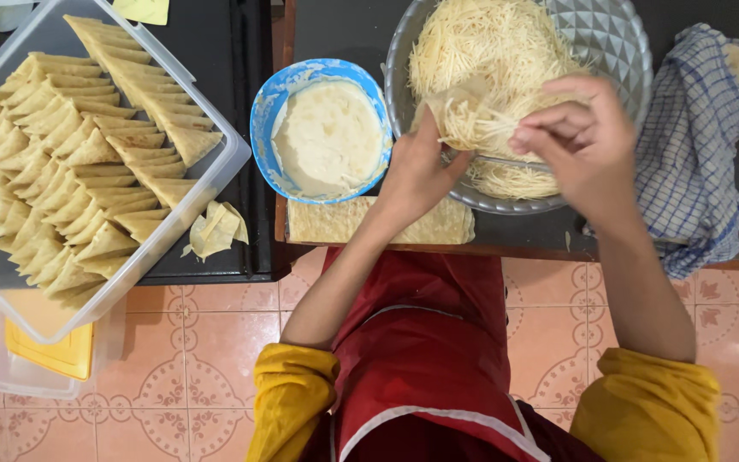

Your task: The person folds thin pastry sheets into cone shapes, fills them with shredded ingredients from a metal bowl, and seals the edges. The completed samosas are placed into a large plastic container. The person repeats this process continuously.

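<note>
My left hand point(416, 171) holds a thin wrapper point(448, 107) cupped over the silver bowl point(609, 43). My right hand point(588, 145) pinches some shredded filling point(489, 51). I should drop small bits in, so nothing spills.

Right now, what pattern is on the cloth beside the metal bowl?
The cloth has a blue-and-white check; the head view shows it.

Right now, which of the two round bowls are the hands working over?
The grey faceted metal bowl of pale shredded strands, on the right; both hands reach into it. The blue-rimmed bowl of white paste sits untouched beside it.
</note>
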